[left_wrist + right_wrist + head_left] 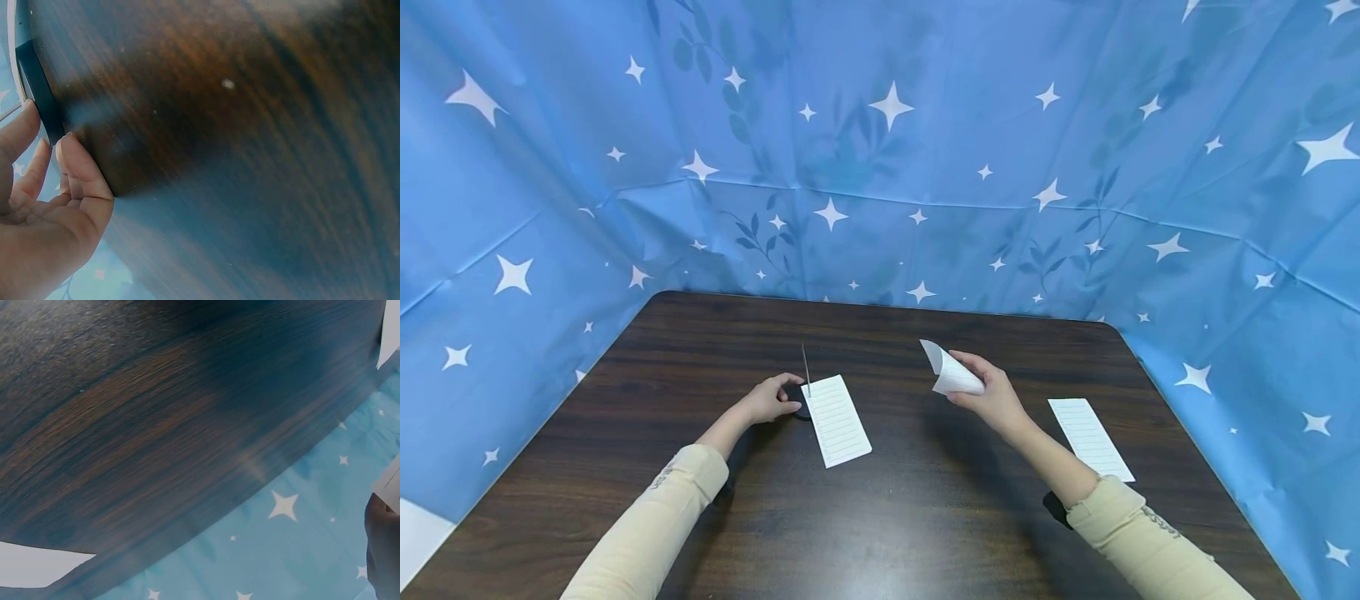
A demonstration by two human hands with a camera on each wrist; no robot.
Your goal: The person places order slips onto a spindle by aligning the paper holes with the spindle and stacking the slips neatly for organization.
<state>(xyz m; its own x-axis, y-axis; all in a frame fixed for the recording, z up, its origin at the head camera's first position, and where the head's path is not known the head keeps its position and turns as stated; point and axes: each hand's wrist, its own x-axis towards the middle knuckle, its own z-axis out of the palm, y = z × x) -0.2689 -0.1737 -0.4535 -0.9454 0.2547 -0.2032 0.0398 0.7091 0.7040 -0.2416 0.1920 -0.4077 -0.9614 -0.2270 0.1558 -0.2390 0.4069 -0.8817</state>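
A spike file stands left of the table's middle, with a thin upright metal spike (806, 367) on a dark round base (802, 408). A lined paper slip (838, 423) lies at the spike's foot, and the spike appears to rise through its upper left corner. My left hand (769, 400) pinches the rim of the base; the left wrist view shows thumb and fingers at the dark base (41, 97). Raised above the table, my right hand (997, 404) holds a curled paper sheet (957, 377) between thumb and fingers. Only an edge of that hand (382, 547) shows in the right wrist view.
Another lined slip (1092, 440) lies on the right of the dark wooden table (880, 533), beside my right forearm. A blue curtain with white stars (895, 167) hangs behind and around the table.
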